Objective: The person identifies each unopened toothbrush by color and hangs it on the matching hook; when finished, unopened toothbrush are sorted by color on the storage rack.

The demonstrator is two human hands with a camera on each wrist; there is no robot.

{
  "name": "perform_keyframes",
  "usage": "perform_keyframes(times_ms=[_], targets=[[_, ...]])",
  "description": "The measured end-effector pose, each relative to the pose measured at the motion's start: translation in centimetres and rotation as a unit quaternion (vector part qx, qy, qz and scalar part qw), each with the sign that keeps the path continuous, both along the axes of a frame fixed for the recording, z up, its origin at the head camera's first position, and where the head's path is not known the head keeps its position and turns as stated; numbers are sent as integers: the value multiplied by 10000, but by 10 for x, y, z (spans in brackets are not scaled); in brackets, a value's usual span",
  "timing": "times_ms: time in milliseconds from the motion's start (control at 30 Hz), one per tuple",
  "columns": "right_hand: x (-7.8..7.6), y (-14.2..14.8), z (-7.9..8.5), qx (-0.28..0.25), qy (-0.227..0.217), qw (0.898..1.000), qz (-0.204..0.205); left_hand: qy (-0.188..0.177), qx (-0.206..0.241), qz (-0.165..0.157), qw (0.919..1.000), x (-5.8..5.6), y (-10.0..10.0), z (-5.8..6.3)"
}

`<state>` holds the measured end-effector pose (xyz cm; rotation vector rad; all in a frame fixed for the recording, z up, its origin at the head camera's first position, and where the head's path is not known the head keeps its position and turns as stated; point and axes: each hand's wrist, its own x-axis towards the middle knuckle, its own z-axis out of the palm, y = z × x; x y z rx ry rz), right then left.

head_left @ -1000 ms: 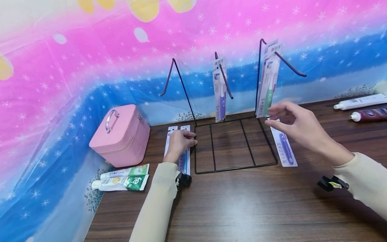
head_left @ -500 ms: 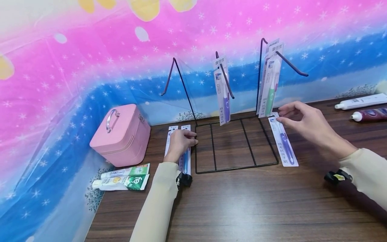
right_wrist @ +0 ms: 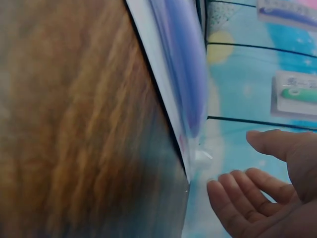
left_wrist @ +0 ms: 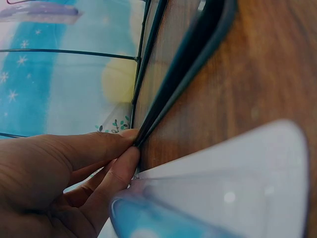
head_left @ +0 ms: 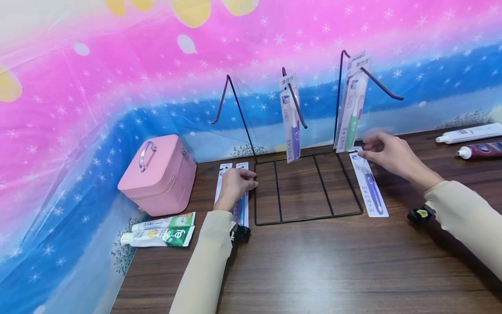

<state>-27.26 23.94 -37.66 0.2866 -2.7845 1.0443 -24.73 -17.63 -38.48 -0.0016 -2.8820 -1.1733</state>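
Note:
My left hand (head_left: 234, 185) pinches the left side wire of a black wire display rack (head_left: 306, 221) between thumb and finger, as the left wrist view (left_wrist: 74, 173) shows. Beneath that hand lie two packaged toothbrushes, one with a blue handle (head_left: 242, 209). My right hand (head_left: 392, 155) hovers by the top end of a purple packaged toothbrush (head_left: 370, 185) lying on the table. In the right wrist view its thumb and fingers are apart with nothing between them. A green packaged toothbrush (head_left: 351, 117) hangs on the right hook, and a purple packaged toothbrush (head_left: 291, 131) on the middle hook.
A pink case (head_left: 157, 174) stands at the left, with two toothpaste tubes (head_left: 161, 235) in front of it. At the far right lie a white tube (head_left: 470, 133) and a dark red tube (head_left: 480, 150). The rack's left hook (head_left: 220, 102) carries nothing. A patterned cloth hangs behind.
My right hand has moved away from the bottom of the hanging green toothbrush pack, to the right. The middle purple pack has swung slightly. My left hand keeps its place on the rack.

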Motion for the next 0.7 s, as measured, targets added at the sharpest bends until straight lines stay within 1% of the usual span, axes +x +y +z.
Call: perform_keyframes(times_ms=[167,300,533,700], targets=[[-10,0,-5,83,-457,9989,31,-14,25,17,10000,0,0,-1],[-17,0,-10,182,-679,9975,79,-39,2,41,10000,0,0,-1],[-24,2,-15,443,-768,9960,55,-76,26,40,10000,0,1,-1],[-24,3,-15,424,-899,9950,28,-89,34,19,10000,-1,0,-1]])
